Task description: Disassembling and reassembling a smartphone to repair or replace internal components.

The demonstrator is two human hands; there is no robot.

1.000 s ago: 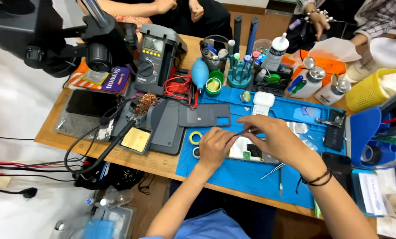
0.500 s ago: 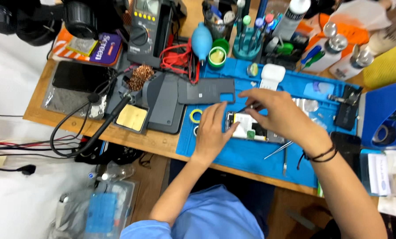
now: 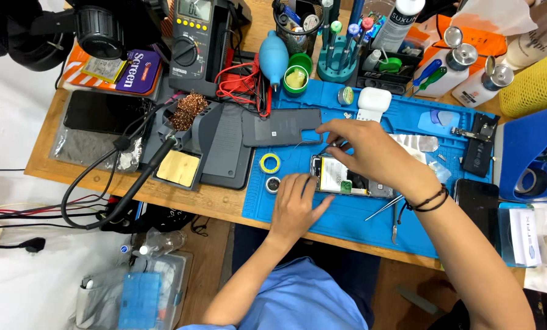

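An opened phone (image 3: 340, 182) with its insides showing lies on the blue work mat (image 3: 347, 220). My left hand (image 3: 296, 206) rests flat on the mat with its fingertips against the phone's left edge. My right hand (image 3: 365, 148) hovers over the phone's upper part, fingers pinched on a thin tool (image 3: 329, 146) whose tip points at the phone. A dark phone back panel (image 3: 280, 127) lies just beyond, at the mat's upper left.
Tweezers (image 3: 384, 208) and a thin metal tool (image 3: 396, 221) lie on the mat to the right. A yellow tape roll (image 3: 269, 163), soldering iron stand (image 3: 188, 143), multimeter (image 3: 191, 43), blue air blower (image 3: 273, 58), tool holder (image 3: 337, 55), bottles (image 3: 457, 64) and a dark phone (image 3: 476, 205) surround the mat.
The view has shifted down and closer. My right hand has moved slightly toward the phone's top with the thin tool; my left hand stays at the phone's left edge.
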